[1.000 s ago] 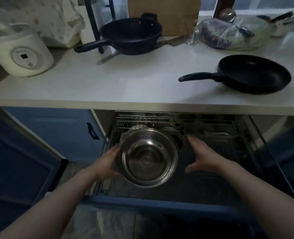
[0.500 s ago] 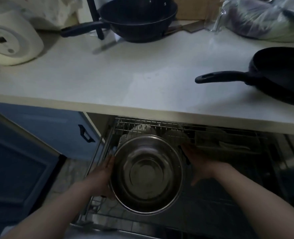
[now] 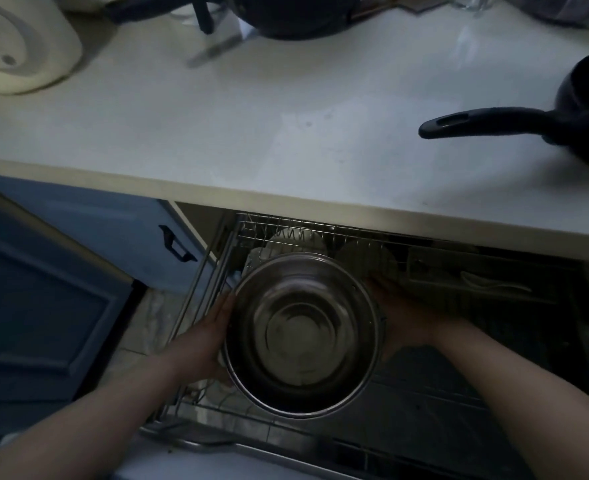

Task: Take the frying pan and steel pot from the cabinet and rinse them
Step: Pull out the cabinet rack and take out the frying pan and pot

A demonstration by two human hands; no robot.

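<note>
A: Obs. Round, shiny stainless-steel pot [image 3: 302,336], mouth up, empty, is held above the pulled-out wire cabinet rack [image 3: 217,271]. Left hand [image 3: 201,344] pressed flat to its left wall; right hand [image 3: 407,315] cupped on the right wall. Both hands clasp the pot, palms on, no handle in use.

B: And the black non-stick frying pan [image 3: 587,126]?

A: On the pale countertop [image 3: 251,133], right side, handle pointing left, body partly out of frame.

B: Risks?

A: Judgement only. (1) Palm-squeeze grip on smooth steel: if pressure eases, the pot could slip down onto the white dishes [image 3: 295,239] standing in the rack behind it. (2) The counter edge overhangs the rack; lifting straight up may knock the pot's far rim against it. (3) Light is dim, so clearances are hard to read.

B: Mitigation?

A: Draw the pot toward the body first, then raise. No sink is in view, so the route to it cannot be planned from here.
</note>
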